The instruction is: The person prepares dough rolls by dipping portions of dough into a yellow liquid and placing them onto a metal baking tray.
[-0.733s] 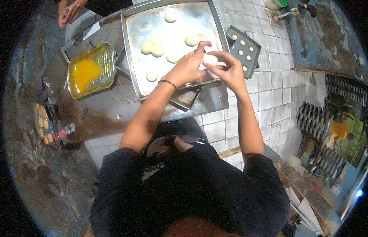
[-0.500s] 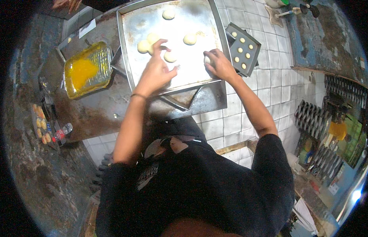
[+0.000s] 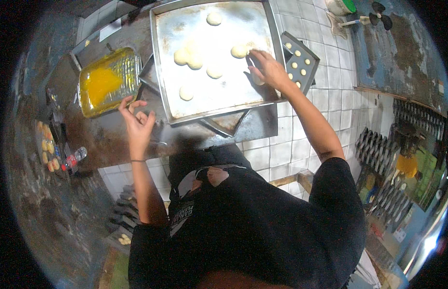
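Note:
A large metal baking tray (image 3: 224, 101) holds several pale dough balls. Beside the glass dish (image 3: 137, 72) of yellow liquid, my left hand (image 3: 137, 123) hovers off the tray with curled fingers held apart and nothing visible in them. My right hand (image 3: 269, 70) is over the tray's right side, its fingers stretched toward a dough ball (image 3: 239, 51). Partly hidden under its thumb side lies another dough ball (image 3: 257, 78). At the tray's left, some balls touch in a cluster (image 3: 188, 58). A single ball (image 3: 186, 93) rests near the lower left edge.
A smaller dark tray (image 3: 302, 62) with rows of little dough balls sits at the right, partly behind the big one. The dish and trays stand on a stained metal table (image 3: 98, 139). A bottle (image 3: 74, 159) and a pack of rolls (image 3: 49, 147) are at the left.
My left hand has moved from above the dough balls, off the tray to the left. My right hand's fingers have extended from around a ball toward the one beyond it.

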### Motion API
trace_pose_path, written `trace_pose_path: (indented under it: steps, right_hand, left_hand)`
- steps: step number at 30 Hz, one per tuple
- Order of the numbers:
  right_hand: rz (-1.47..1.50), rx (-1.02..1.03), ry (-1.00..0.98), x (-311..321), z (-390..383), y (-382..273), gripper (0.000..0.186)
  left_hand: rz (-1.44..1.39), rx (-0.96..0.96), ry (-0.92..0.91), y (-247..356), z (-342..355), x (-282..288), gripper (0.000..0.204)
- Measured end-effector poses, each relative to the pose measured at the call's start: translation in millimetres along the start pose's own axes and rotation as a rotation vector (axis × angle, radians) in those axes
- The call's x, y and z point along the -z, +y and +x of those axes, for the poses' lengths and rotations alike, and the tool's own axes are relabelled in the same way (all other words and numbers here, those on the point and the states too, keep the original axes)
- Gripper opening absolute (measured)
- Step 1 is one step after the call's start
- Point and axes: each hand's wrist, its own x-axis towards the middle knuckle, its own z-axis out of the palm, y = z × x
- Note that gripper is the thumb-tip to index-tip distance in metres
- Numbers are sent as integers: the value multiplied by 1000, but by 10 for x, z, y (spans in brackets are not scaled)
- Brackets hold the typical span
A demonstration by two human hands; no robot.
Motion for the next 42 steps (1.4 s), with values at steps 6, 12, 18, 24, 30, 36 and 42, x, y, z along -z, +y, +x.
trace_pose_path:
  steps: [6, 12, 18, 24, 30, 36, 42]
  right_hand:
    - [-471, 361, 53, -142, 683, -63, 35]
    - [-25, 46, -370, 202, 1032, -403, 40]
    - [774, 10, -180, 310, 507, -2216, 33]
    - [1223, 177, 153, -87, 367, -3714, 27]
    - [1267, -60, 584, -444, 836, -4731, 19]
    - [1375, 15, 499, -506, 1062, -5128, 12]
    - [1320, -51, 186, -375, 1102, -5443, 27]
  left_hand:
    - [-78, -29, -64, 113, 62, -97, 68]
    - [-372, 38, -148, 274, 203, -209, 50]
    - [-523, 109, -139, 113, 432, -380, 50]
    - [-461, -33, 221, 409, 434, 376, 61]
    - [-640, -112, 168, 414, 512, 1101, 59]
    - [-952, -7, -74, 284, 452, 1875, 37]
    - [-1195, 86, -75, 89, 412, 2401, 30]
